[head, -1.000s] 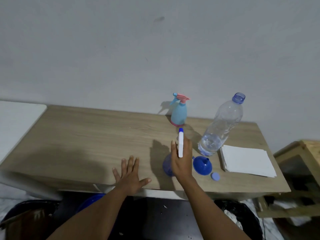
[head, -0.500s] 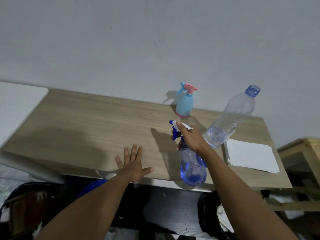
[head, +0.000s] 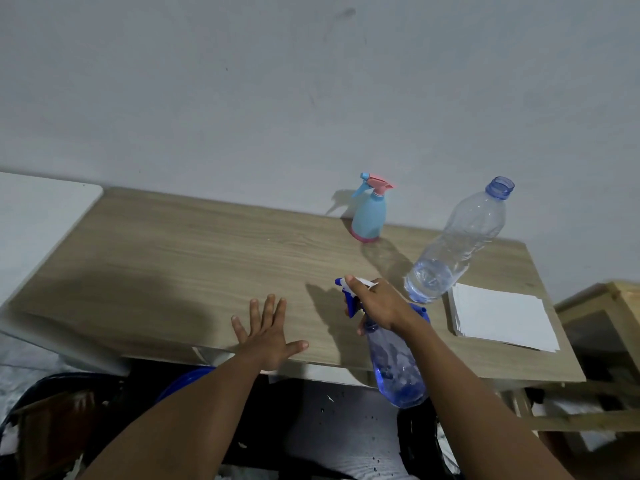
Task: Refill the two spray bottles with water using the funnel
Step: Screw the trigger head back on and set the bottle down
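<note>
The desk, pale wood grain, fills the middle of the head view under a plain grey wall. At its right end lies a stack of white paper; just left of that stands the clear water bottle, uncapped, about a quarter full by my estimate. Against the wall, far centre, the light blue spray bottle stands upright with its pink head fitted. The translucent blue spray bottle is off the desk, hanging past the near edge in my right hand; its grip is closed around the neck and white-and-blue trigger head. My left hand rests flat on the near edge of the desk, fingers spread, holding nothing. A sliver of blue behind the right wrist may be the funnel, though the arm hides too much for me to be sure.

Handling, as I judge it: the held bottle looks nearly empty, so light, and its thin plastic wall will flex if squeezed. The neck is the stiff part and the right place to hold while the head is unscrewed; the left hand should then take the body low down. The water bottle is soft-walled and top-light; grip it around the middle for pouring. Both may be slippery if wet.
</note>
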Available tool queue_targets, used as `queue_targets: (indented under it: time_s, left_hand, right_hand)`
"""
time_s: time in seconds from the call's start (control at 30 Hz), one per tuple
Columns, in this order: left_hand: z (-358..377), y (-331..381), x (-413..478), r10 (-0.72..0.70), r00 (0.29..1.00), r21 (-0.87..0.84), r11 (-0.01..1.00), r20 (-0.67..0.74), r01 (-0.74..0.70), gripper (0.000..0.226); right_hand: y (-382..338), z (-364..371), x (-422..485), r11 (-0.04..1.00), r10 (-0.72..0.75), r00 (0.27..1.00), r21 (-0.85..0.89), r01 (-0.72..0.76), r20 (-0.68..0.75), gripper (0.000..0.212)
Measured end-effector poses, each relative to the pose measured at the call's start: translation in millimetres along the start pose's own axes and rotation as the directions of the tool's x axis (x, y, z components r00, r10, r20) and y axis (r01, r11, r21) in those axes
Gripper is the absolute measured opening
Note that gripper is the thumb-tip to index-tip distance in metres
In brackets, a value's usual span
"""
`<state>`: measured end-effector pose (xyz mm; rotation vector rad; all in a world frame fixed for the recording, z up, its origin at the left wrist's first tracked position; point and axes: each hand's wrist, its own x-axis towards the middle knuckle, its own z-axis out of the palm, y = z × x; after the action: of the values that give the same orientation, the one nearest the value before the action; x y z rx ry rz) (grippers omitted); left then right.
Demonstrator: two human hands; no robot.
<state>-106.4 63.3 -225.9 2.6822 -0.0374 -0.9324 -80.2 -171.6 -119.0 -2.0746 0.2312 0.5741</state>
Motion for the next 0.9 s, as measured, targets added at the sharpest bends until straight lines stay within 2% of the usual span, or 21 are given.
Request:
queue_targets:
  time_s: [0.07,0.17,0.2,0.3,0.37,0.43,0.5,0.57,0.6,0.73,0.8,0.9]
  left_hand:
    - [0,0,0,0.001,1.000,-0.001,1.000,0.001,-0.001,0.111]
    - [0,-1,0,0.009,1.000,-0.006,1.000,0.004,-0.009,0.111]
    - [0,-1,0,0.012,1.000,-0.008,1.000,0.004,-0.012,0.111]
    - [1,-1,0,0.013,1.000,-0.015,1.000,0.002,-0.013,0.110]
    - [0,0,-1,0.014,1.000,-0.019,1.000,-0.003,-0.014,0.110]
    - [0,-1,-2,0.016,1.000,-0.022,1.000,-0.011,-0.016,0.111]
    - [-3,-3,-1,0.020,1.000,-0.022,1.000,-0.023,-0.021,0.116]
    - [-10,-5,1,0.025,0.999,-0.033,0.999,-0.032,-0.026,0.125]
    - [-14,-6,2,0.025,0.999,-0.037,0.999,-0.032,-0.026,0.131]
    - [-27,-2,9,0.002,1.000,-0.028,1.000,-0.008,-0.002,0.149]
    - [-32,0,14,-0.011,1.000,-0.013,1.000,0.013,0.011,0.154]
    - [-38,-2,19,-0.014,0.997,0.005,1.000,0.078,0.014,0.155]
  right_hand:
    - [2,0,-1,0.999,0.041,0.998,-0.008,-0.042,-0.041,0.073]
    - [8,-6,-3,0.989,0.070,0.990,-0.123,-0.085,-0.120,0.054]
    - [12,-8,-4,0.983,0.079,0.986,-0.152,-0.102,-0.147,0.053]
    - [22,-14,-2,0.963,0.113,0.954,-0.207,-0.174,-0.277,0.071]
    - [22,-15,-2,0.968,0.121,0.940,-0.170,-0.182,-0.317,0.076]
    - [17,-15,-3,0.992,0.098,0.934,-0.041,-0.119,-0.344,0.065]
    - [6,-17,-4,0.992,0.070,0.926,0.120,-0.027,-0.370,0.042]
    - [-11,-20,-10,0.966,-0.008,0.925,0.236,0.105,-0.379,0.019]
    - [-18,-21,-11,0.950,-0.065,0.920,0.258,0.176,-0.387,0.015]
    - [-34,-28,3,0.927,-0.244,0.840,0.138,0.349,-0.484,0.027]
    - [-41,-32,19,0.925,-0.289,0.806,0.066,0.374,-0.516,0.028]
    - [-61,-35,43,0.923,-0.339,0.802,-0.011,0.384,-0.492,0.019]
